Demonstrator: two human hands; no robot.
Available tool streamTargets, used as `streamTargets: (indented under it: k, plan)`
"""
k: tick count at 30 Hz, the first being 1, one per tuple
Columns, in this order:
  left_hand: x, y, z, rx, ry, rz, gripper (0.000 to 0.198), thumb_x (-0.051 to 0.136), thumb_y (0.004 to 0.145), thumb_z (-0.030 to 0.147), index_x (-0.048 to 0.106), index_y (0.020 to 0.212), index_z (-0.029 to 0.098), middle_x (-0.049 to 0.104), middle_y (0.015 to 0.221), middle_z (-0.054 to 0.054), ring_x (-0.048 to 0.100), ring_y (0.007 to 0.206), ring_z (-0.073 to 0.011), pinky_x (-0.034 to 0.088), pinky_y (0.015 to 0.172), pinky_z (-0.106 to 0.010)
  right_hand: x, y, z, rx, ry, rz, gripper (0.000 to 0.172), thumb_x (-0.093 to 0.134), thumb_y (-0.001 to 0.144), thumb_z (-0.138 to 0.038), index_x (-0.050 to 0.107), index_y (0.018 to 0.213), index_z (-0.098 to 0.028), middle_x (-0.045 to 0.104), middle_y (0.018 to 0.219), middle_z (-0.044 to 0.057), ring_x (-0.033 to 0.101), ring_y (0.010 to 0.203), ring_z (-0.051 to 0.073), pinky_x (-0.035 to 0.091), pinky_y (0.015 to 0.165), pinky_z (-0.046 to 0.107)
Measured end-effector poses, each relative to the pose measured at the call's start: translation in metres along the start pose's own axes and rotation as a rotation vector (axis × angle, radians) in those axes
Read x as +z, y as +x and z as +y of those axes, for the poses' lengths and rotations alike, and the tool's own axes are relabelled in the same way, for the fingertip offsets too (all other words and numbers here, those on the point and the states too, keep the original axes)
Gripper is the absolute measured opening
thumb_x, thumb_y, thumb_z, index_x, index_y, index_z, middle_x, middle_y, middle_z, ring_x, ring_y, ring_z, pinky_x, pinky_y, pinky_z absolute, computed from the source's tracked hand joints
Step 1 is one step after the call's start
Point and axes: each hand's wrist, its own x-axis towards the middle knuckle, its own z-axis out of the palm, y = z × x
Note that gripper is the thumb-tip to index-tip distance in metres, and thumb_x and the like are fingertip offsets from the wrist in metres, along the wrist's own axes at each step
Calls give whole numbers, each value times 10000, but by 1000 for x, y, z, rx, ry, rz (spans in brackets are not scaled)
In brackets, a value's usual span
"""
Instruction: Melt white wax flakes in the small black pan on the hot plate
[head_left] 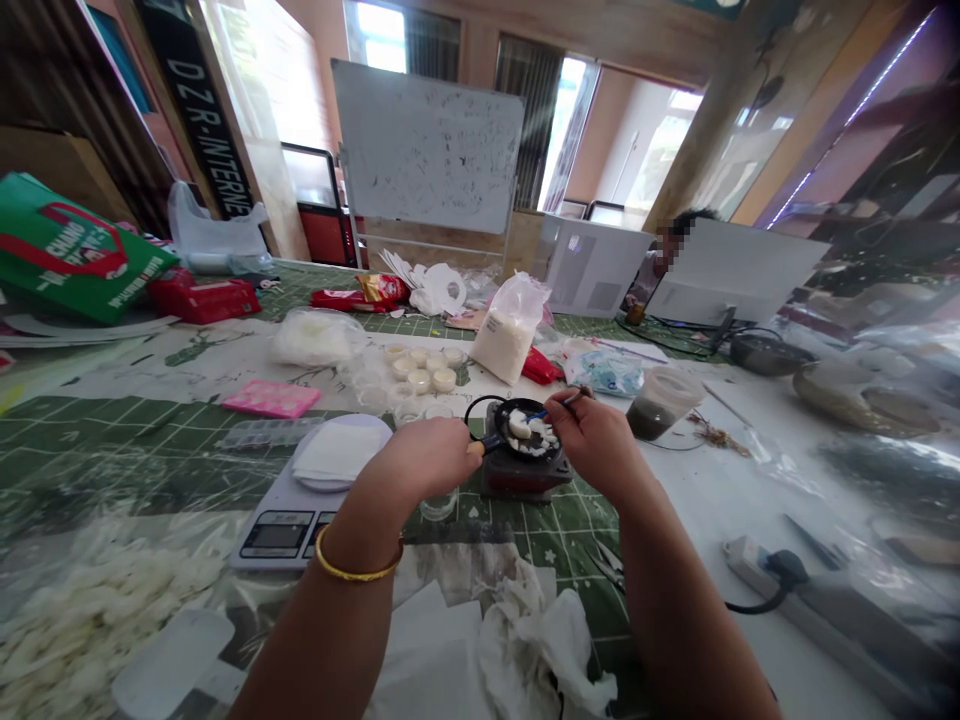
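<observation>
Bare forearms reach forward from nearest the camera, a gold bangle on the left wrist. Left hand is curled round the handle of a small black frying pan, which sits on a compact heater between the two hands. Right hand pinches a thin blue tool between thumb and fingers, its tip among white chunks in the pan. Just left of the left hand, white paper squares lie on a digital kitchen scale; beyond that hand stand small cups of pale filling, with a pink mould farther left. Just right of the right hand is a plastic tub with dark contents. Past both hands, a clear bag of white material stands upright, and farthest off is a whiteboard covered in faint writing.
</observation>
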Motion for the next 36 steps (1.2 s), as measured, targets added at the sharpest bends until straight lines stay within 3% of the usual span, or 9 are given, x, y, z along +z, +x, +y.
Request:
streamTargets:
  k: [21,27,32,36]
  plan:
    - [2,1,-1,-5,-11,18,427,301,772,439,603,700,145,628,715,-100,554,583,-168,334,487,-248,0,0,2,-19,-80,19,245,399,819,-313,589,754,-173,646,728,56,589,693,175,390,645,262]
    - [1,1,-1,-3,-12,18,429,295,768,441,602,691,151,628,709,-101,532,550,-158,313,469,-249,0,0,3,-21,59,-11,252,398,825,-341,592,782,-187,653,711,20,593,673,148,396,627,238]
    - [1,1,-2,16,-10,20,448,284,773,446,608,691,147,629,709,-103,540,569,-161,326,484,-246,-1,2,6,3,17,23,241,415,811,-331,595,751,-182,655,713,30,591,660,158,397,628,251]
    - [1,0,-1,3,-19,9,437,292,770,440,607,693,147,630,708,-101,549,578,-167,334,484,-249,-3,-1,5,-18,100,-42,255,411,816,-355,594,750,-191,664,722,19,597,650,149,407,631,250]
